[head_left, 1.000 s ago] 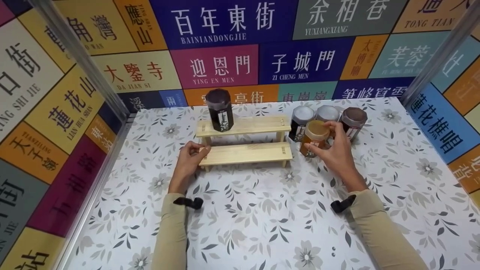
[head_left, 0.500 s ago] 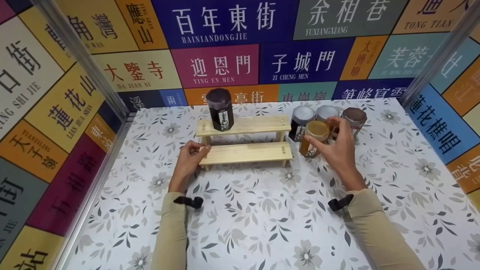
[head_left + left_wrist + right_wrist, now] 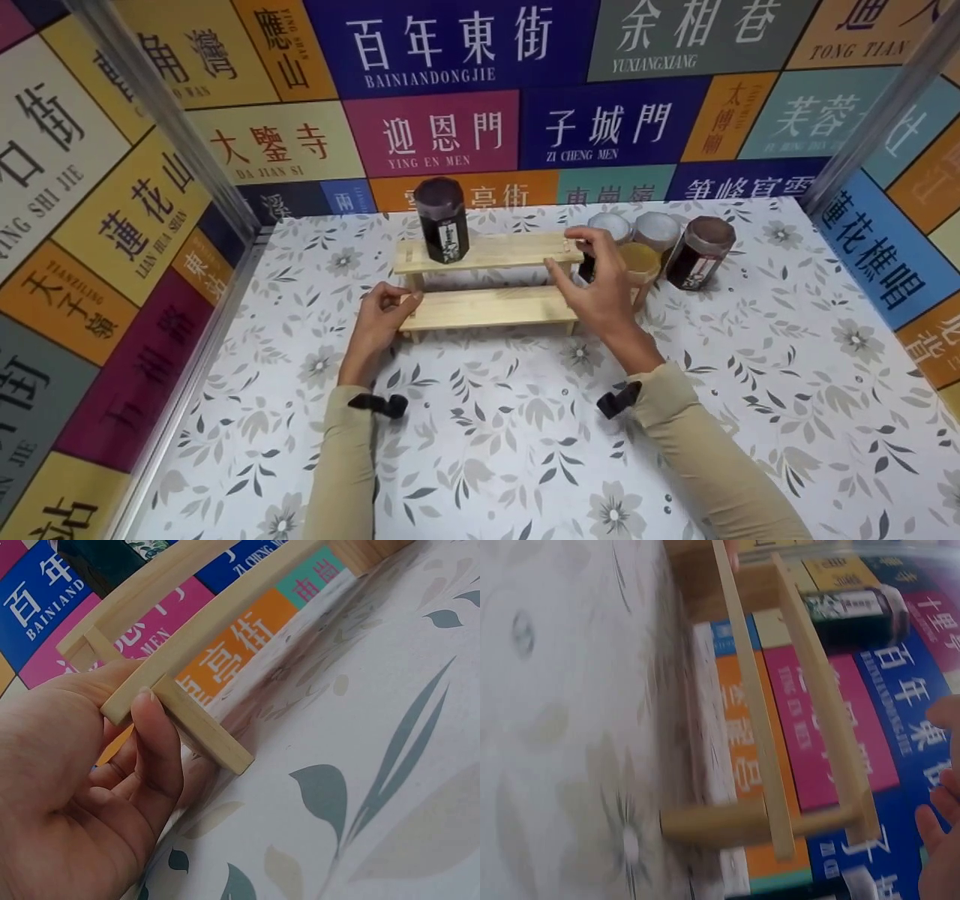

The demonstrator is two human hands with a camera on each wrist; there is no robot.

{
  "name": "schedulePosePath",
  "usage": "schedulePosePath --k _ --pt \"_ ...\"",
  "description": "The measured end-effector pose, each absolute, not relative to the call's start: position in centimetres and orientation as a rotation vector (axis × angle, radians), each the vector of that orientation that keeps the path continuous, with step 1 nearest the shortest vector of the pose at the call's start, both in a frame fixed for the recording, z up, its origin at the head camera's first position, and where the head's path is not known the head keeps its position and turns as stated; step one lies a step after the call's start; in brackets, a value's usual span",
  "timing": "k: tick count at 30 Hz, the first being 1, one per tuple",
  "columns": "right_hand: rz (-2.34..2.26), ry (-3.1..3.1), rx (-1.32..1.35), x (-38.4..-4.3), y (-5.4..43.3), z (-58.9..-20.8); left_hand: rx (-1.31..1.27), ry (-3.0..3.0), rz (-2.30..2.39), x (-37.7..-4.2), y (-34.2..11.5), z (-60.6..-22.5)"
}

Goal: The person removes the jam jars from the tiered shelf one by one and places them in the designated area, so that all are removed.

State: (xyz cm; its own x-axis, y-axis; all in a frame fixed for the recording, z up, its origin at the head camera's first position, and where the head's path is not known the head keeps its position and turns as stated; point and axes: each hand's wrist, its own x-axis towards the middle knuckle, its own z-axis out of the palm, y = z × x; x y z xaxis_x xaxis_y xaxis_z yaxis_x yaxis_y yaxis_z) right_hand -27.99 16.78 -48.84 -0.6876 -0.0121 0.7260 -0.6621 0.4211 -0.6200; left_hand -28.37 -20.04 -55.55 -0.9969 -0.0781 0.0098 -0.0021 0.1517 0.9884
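Observation:
A two-tier wooden stand [image 3: 487,307] stands on the patterned table cover. My left hand [image 3: 381,319] pinches the left end of its lower board, thumb and fingers around the edge by the leg in the left wrist view. On the left part of the upper board a dark jar [image 3: 442,225] with a purplish lid stands upright. My right hand [image 3: 604,292] hovers by the stand's right end, fingers spread; in the right wrist view those fingers are apart from the boards. Partly hidden behind the right hand is an amber jar [image 3: 642,260] with a yellow lid.
Two white-lidded jars [image 3: 658,228] stand behind the amber one. A dark jar [image 3: 701,255] with a brown lid is to their right. Walls with coloured sign panels [image 3: 442,131] close off the back and sides. Floral cover [image 3: 487,435] spreads in front.
My right hand has let go of the amber jar and moved left to the stand's right end. The amber jar stays among the other jars. My left hand keeps its place.

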Motion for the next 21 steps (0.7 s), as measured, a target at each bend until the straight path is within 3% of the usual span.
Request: schedulePosePath --k 12,21 --pt "1.692 -2.144 0.764 -30.6 7.7 -47.2 0.033 -2.319 -2.03 -28.3 -20.1 -55.6" --pt "1.488 -2.197 0.789 -32.3 4.2 -45.6 0.026 -2.337 -2.011 -28.3 -20.3 -55.6"
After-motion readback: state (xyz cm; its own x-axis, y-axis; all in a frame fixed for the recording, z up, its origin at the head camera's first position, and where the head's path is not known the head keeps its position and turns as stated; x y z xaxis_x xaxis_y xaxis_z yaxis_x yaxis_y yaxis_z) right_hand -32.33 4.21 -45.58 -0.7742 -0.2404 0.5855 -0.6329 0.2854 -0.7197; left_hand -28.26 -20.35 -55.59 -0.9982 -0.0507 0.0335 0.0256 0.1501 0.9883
